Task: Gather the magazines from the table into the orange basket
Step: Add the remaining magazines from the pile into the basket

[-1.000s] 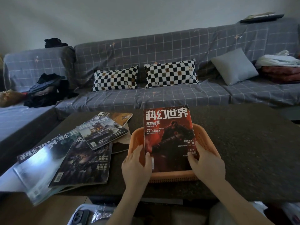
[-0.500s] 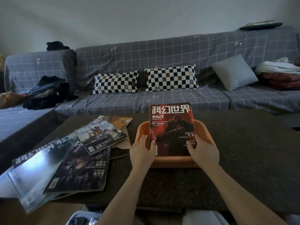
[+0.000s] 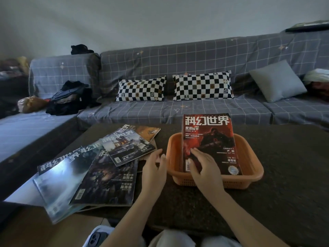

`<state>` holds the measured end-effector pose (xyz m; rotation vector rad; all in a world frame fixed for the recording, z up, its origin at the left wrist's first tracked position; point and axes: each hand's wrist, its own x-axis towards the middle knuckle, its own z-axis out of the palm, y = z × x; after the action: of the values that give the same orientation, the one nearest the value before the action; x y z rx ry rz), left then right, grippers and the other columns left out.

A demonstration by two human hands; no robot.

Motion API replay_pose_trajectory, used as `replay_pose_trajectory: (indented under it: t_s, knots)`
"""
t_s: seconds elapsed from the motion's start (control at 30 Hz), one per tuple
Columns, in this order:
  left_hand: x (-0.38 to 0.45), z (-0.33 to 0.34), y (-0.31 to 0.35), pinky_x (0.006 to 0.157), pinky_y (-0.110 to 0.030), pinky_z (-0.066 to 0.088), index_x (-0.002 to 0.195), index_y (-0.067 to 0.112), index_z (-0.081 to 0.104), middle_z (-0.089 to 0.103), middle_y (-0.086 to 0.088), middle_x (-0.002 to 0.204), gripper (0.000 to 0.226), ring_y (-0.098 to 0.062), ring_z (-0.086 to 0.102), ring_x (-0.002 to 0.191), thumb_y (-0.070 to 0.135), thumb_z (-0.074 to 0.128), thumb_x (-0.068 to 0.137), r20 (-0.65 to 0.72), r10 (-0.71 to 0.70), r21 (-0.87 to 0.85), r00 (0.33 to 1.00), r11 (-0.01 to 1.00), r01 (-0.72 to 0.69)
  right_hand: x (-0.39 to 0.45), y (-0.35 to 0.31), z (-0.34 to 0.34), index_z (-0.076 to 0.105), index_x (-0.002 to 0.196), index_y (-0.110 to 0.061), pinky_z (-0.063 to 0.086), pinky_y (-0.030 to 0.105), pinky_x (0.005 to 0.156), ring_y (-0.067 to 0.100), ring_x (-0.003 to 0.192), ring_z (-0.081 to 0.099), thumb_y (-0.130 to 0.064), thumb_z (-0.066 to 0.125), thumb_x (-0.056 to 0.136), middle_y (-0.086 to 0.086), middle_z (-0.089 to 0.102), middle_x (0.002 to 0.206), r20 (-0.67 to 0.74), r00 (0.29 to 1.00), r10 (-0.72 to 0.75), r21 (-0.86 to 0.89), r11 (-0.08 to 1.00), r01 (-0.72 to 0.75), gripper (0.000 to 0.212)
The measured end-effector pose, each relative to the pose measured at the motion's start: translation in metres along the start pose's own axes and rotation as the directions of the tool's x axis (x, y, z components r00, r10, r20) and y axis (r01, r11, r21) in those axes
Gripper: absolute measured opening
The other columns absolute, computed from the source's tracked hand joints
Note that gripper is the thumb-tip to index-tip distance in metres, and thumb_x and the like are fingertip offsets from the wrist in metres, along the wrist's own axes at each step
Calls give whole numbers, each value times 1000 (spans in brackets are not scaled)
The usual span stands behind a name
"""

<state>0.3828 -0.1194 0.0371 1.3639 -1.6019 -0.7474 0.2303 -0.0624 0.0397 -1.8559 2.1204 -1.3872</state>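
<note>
Right grip (image 3: pixel 203 164) lies flat-fingered on the red 科幻世界 magazine (image 3: pixel 210 139) in the orange basket (image 3: pixel 252 166); left grip (image 3: pixel 154 168) hovers relaxed, other magazines (image 3: pixel 99 166) at 9 o'clock on the tabletop (image 3: pixel 284 202).

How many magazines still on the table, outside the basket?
4 visible, fanned left of the orange basket: orange-cover magazine farthest, castle-cover magazine on top, dark-cover magazine nearest the left hand, pale glossy magazine overhanging the edge. More may hide underneath.
</note>
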Motion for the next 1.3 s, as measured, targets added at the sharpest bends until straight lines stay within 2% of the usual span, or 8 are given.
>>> replay_pose_trajectory:
  t_s: [0.13, 0.23, 0.47, 0.57, 0.83, 0.97, 1.13, 1.3]
  knots:
    - [10, -36, -22, 77, -10, 40, 127, 25, 57, 60, 14, 114, 30, 5, 55, 99, 31, 50, 98, -74, -9, -2, 997, 1000, 9, -1, -31, 31, 54, 128, -21, 31, 2, 90, -10, 111, 42, -30, 54, 91, -12, 57, 122, 114, 987, -110, 158, 983, 91, 38]
    - [18, -62, -45, 68, -11, 40, 124, 24, 59, 61, 13, 111, 29, 8, 54, 90, 32, 50, 98, -143, -75, 38, 987, 996, 81, -3, -50, 59, 53, 129, -22, 44, 11, 90, -6, 106, 50, -26, 54, 91, -16, 55, 116, 188, 965, -181, 274, 954, 126, 38]
    - [39, -83, -92, 87, -26, 44, 127, 18, 58, 58, -2, 125, 34, -12, 54, 109, 33, 48, 99, -201, -206, 160, 958, 957, 240, 1, -61, 126, 47, 135, -19, 40, 2, 83, -3, 113, 50, -28, 54, 92, -6, 56, 131, 335, 927, -169, 316, 947, 58, 44]
    - [55, -83, -99, 98, -36, 46, 130, 13, 58, 58, -6, 129, 39, -18, 54, 115, 34, 48, 99, -223, -241, 169, 945, 945, 281, 9, -59, 153, 44, 137, -20, 31, 5, 92, -2, 122, 41, -31, 52, 92, -6, 51, 136, 381, 913, -147, 300, 954, 29, 47]
    - [102, -79, -106, 90, -41, 50, 123, 10, 57, 62, -7, 120, 42, -26, 57, 109, 39, 58, 92, -280, -355, 216, 892, 882, 418, 55, -52, 216, 37, 142, -17, 13, 24, 110, 10, 141, 18, -32, 43, 96, -1, 34, 150, 435, 900, -16, 213, 973, -85, 48]
    - [125, -81, -107, 57, -28, 44, 98, 8, 66, 70, -4, 90, 33, -15, 60, 73, 39, 67, 87, -285, -457, 118, 843, 856, 504, 55, -46, 231, 37, 142, -19, 10, 24, 109, 8, 141, 13, -36, 39, 97, -5, 31, 151, 460, 888, 7, 191, 976, -107, 48]
    - [127, -75, -105, 62, -32, 60, 125, 2, 49, 62, -13, 116, 35, -11, 71, 54, 10, 62, 93, -93, -611, -417, 786, 741, 527, 59, -48, 224, 42, 139, -16, 15, 26, 111, 11, 139, 23, -37, 39, 97, -2, 39, 147, 429, 903, 14, 186, 977, -104, 47]
    - [85, -92, -99, 54, -25, 57, 98, 14, 51, 63, -11, 103, 9, -18, 74, 67, 8, 57, 95, -185, -497, -536, 848, 774, 337, 55, -61, 199, 42, 140, -16, 17, 33, 114, 16, 136, 30, -44, 36, 96, 1, 42, 145, 425, 905, -25, 100, 995, -20, 52]
